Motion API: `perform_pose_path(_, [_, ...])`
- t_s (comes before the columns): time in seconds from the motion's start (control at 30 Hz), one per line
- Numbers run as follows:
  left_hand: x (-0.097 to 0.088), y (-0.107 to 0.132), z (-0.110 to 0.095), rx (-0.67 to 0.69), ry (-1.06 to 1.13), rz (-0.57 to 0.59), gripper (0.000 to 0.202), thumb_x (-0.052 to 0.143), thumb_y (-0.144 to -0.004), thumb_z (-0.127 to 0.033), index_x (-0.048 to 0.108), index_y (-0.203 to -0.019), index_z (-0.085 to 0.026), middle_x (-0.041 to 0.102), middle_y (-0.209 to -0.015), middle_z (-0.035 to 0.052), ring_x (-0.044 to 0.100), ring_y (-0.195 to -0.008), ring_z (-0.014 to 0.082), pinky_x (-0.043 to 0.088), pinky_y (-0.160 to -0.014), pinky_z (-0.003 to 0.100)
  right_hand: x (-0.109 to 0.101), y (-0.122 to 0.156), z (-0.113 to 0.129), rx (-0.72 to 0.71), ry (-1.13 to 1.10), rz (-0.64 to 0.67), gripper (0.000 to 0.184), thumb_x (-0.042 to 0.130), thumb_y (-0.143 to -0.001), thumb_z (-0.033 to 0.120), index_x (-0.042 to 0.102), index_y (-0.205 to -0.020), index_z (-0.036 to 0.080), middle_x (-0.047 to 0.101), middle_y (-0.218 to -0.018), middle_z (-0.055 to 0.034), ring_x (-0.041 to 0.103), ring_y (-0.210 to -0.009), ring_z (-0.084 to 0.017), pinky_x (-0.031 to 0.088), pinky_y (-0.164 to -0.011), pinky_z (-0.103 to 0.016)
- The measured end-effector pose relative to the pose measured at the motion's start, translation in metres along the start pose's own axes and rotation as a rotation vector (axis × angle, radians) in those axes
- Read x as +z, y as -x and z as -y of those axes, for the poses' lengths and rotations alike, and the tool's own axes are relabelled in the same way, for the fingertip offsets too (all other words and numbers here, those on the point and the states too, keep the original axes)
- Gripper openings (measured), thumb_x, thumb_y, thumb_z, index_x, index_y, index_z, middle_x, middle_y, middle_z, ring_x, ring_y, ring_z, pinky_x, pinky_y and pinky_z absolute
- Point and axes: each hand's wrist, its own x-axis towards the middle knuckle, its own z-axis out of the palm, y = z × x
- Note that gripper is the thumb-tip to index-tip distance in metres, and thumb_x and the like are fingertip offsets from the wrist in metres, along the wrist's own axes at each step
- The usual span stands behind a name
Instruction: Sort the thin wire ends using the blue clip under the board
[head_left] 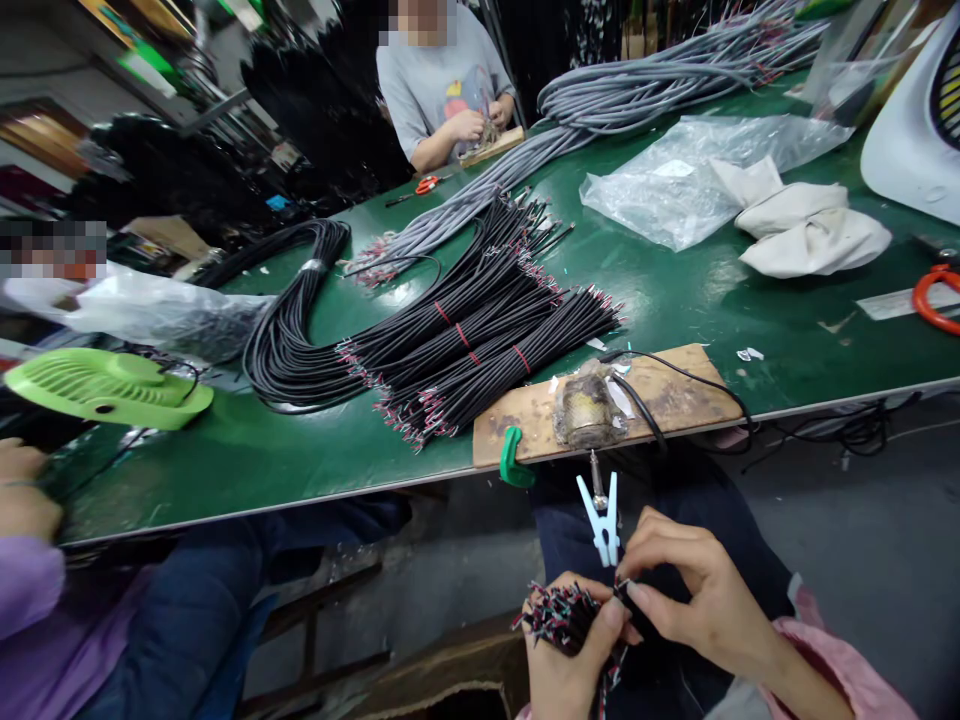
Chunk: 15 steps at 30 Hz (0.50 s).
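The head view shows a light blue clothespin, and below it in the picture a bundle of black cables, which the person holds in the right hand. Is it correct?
Not quite: in the head view, the left hand holds the bundle of black cables, below the light blue clothespin.

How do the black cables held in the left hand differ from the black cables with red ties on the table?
The held cables are gripped in the left hand, tips facing up; the tied cables lie flat on the table. The held cables show mainly their ends, the tied cables their length. Both are black with red and white at the ends.
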Motion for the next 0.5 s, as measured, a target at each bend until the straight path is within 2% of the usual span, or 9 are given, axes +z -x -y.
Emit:
perform_pose_path(0.07, [0.001,0.000,0.000,0.013,0.000,0.009,0.033,0.084,-0.065,-0.044,0.068,-0.067,-0.015,0.069,-0.049,0.0008,0.066,-0.045,0.0138,0.050,-0.051,0.020,0.001,-0.001,0.000,0.052,-0.075,0.025,0.005,0.074,-0.078,0.016,0.073,-0.083,0.017,0.070,-0.076,-0.0045,0.061,-0.073,-0.019,0.045,-0.070,-0.033])
perform_pose_path(0.13, [0.002,0.000,0.000,0.008,0.005,0.014,0.032,0.084,-0.067,-0.043,0.068,-0.068,-0.015,0.070,-0.050,0.0013,0.065,-0.044,0.0130,0.050,-0.051,0.019,0.004,-0.001,-0.001,0.057,-0.109,0.007,0.004,0.074,-0.082,0.021,0.072,-0.079,0.018,0.068,-0.073,-0.0034,0.059,-0.070,-0.018,0.044,-0.068,-0.031])
perform_pose_path(0.23, [0.005,0.000,-0.001,-0.008,0.037,0.024,0.031,0.082,-0.070,-0.043,0.069,-0.069,-0.015,0.070,-0.049,0.0023,0.064,-0.043,0.0122,0.051,-0.051,0.018,0.010,0.001,-0.001,-0.032,-0.030,-0.103,0.015,0.067,-0.088,0.017,0.068,-0.073,0.018,0.063,-0.067,-0.0018,0.054,-0.068,-0.017,0.041,-0.065,-0.030])
perform_pose_path(0.3, [0.006,0.001,-0.004,-0.023,0.066,0.040,0.029,0.082,-0.071,-0.041,0.070,-0.068,-0.015,0.068,-0.046,0.0011,0.061,-0.040,0.0100,0.048,-0.047,0.016,0.012,0.003,-0.001,-0.084,0.017,-0.123,0.017,0.061,-0.091,0.016,0.065,-0.075,0.019,0.060,-0.070,-0.0021,0.052,-0.071,-0.017,0.040,-0.067,-0.031])
perform_pose_path(0.33, [0.006,0.000,-0.005,-0.030,0.081,0.053,0.028,0.082,-0.071,-0.040,0.071,-0.067,-0.015,0.066,-0.045,0.0000,0.060,-0.038,0.0088,0.046,-0.045,0.015,0.011,0.003,-0.001,-0.076,-0.005,-0.097,0.017,0.059,-0.093,0.018,0.064,-0.076,0.019,0.059,-0.072,-0.0023,0.051,-0.073,-0.018,0.039,-0.069,-0.031])
perform_pose_path(0.4, [0.005,-0.001,-0.009,-0.001,0.102,0.087,0.025,0.083,-0.070,-0.038,0.071,-0.068,-0.016,0.065,-0.049,-0.0015,0.057,-0.038,0.0071,0.043,-0.042,0.014,0.008,0.002,-0.002,0.028,-0.174,0.028,0.021,0.059,-0.094,0.030,0.061,-0.077,0.018,0.055,-0.076,-0.0023,0.050,-0.074,-0.018,0.039,-0.068,-0.030])
perform_pose_path(0.5, [0.002,-0.007,-0.015,0.221,-0.017,0.128,0.017,0.082,-0.070,-0.034,0.074,-0.068,-0.020,0.066,-0.060,-0.0010,0.058,-0.045,0.0085,0.044,-0.047,0.018,0.001,-0.004,-0.004,0.245,-0.502,0.235,0.031,0.061,-0.090,0.046,0.058,-0.078,0.017,0.050,-0.078,-0.0011,0.048,-0.072,-0.016,0.038,-0.065,-0.028])
